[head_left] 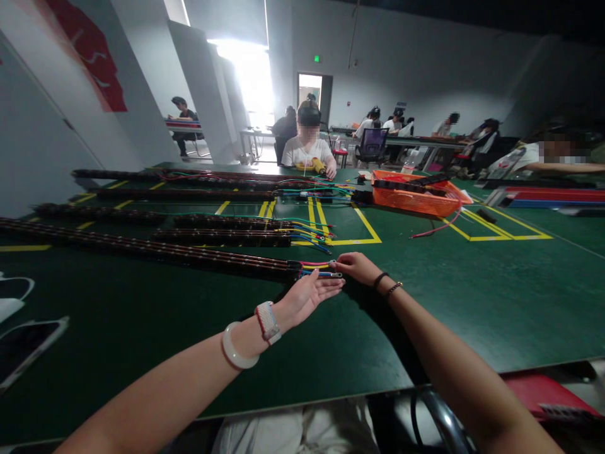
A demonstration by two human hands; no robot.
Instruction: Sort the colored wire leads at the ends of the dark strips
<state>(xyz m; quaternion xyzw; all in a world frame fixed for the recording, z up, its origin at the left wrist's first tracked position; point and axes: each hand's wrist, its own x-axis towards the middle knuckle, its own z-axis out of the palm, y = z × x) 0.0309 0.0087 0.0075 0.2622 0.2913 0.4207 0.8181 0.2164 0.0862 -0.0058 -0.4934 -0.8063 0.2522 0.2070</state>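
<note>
A long dark-sleeved cable bundle (212, 253) lies across the table, its red, yellow and blue wire ends fanning out at the right. My right hand (358, 267) pinches a wire end with a metal lug (333, 263), at the tips of the red and yellow wires (314, 265). Beside it, my left hand (309, 295) is stretched out palm up, fingers extended, just below the blue wire (326, 274). The thumb is close to that wire; whether it touches I cannot tell. More sleeved bundles (227, 234) with loose colored ends lie parallel beyond.
An orange basket (411, 202) holding black parts stands at the back right of the green table (449, 302), with a red wire hanging out. Yellow tape lines (350, 241) mark the surface. Across the table a person (308, 142) handles a yellow tool (319, 166). A phone-like device (33, 347) lies at left.
</note>
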